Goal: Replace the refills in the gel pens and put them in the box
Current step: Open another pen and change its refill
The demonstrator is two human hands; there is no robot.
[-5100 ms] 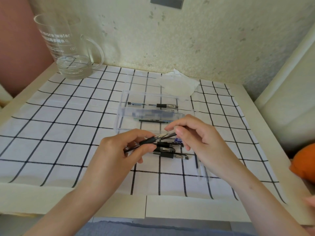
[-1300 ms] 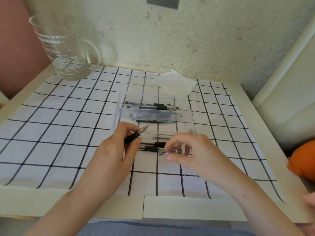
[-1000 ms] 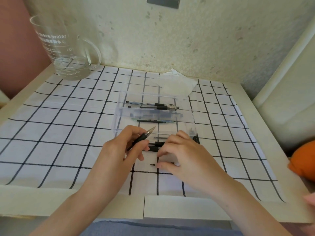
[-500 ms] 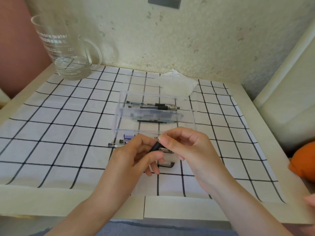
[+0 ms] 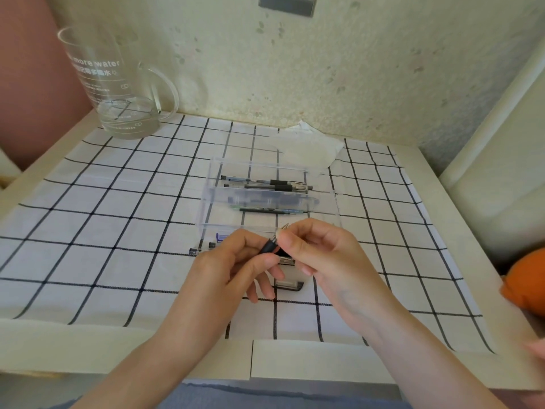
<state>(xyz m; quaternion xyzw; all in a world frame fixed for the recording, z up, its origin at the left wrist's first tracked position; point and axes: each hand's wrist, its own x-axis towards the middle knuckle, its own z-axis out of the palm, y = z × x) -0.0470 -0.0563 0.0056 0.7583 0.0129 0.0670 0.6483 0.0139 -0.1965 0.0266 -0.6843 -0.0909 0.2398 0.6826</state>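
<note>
My left hand (image 5: 230,267) grips a gel pen by its black grip section (image 5: 269,247), tip pointing up and right. My right hand (image 5: 321,252) pinches the pen's silver metal tip (image 5: 283,228) between thumb and forefinger. Just beyond the hands stands a clear plastic box (image 5: 206,196); its far compartment holds two gel pens (image 5: 274,184) and its near part holds a thin refill (image 5: 265,211). More pens (image 5: 203,248) lie on the cloth, partly hidden under my left hand. A pen cap (image 5: 289,284) lies below my fingers.
A checked white cloth (image 5: 118,231) covers the table. A clear glass jug (image 5: 118,90) with a little water stands at the back left. A crumpled clear wrapper (image 5: 309,149) lies behind the box. An orange object (image 5: 528,278) sits off the table's right edge.
My left hand lifted the pen off the cloth and brought it to the middle. My right hand left the loose pens on the cloth and took hold of the pen's metal tip.
</note>
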